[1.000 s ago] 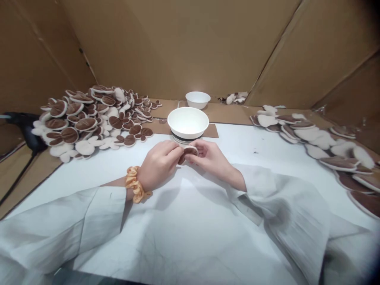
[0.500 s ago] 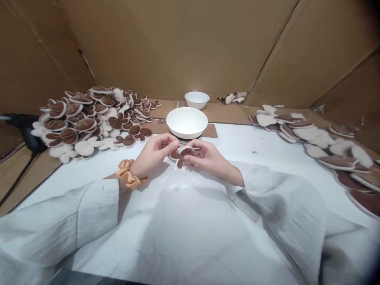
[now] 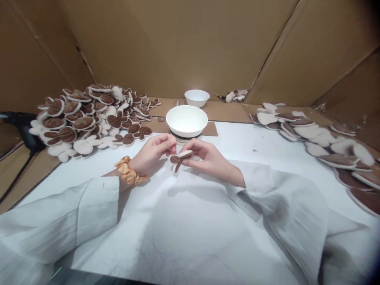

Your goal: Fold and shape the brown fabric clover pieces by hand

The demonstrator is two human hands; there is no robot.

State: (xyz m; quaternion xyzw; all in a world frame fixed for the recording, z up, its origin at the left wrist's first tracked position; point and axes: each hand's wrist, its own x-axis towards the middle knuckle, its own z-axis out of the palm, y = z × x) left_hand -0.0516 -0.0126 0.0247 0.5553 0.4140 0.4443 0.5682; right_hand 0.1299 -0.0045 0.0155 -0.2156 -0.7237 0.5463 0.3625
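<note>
My right hand (image 3: 209, 160) pinches a small brown bunny-shaped fabric piece (image 3: 175, 159) with a cream edge between thumb and fingers, above the white tabletop. Its ear-like lobes point left and down. Just to the left of the piece is my left hand (image 3: 152, 152), thumb and fingertips pressed together; whether anything tiny is between them cannot be made out. Right behind both hands stands a white bowl (image 3: 187, 120), raised on a dark-banded base. An orange scrunchie (image 3: 128, 170) circles my left wrist.
A large heap of brown and cream bunny pieces (image 3: 84, 122) lies at the left, beside a black glue gun (image 3: 25, 128) with its cord. More pieces (image 3: 314, 134) spread along the right. A second white bowl (image 3: 196, 98) stands at the back, before cardboard walls (image 3: 166, 47).
The bunny piece has turned and tilted in my right hand, showing more of its cream edge. My left fingertips have come away from it slightly, up and left.
</note>
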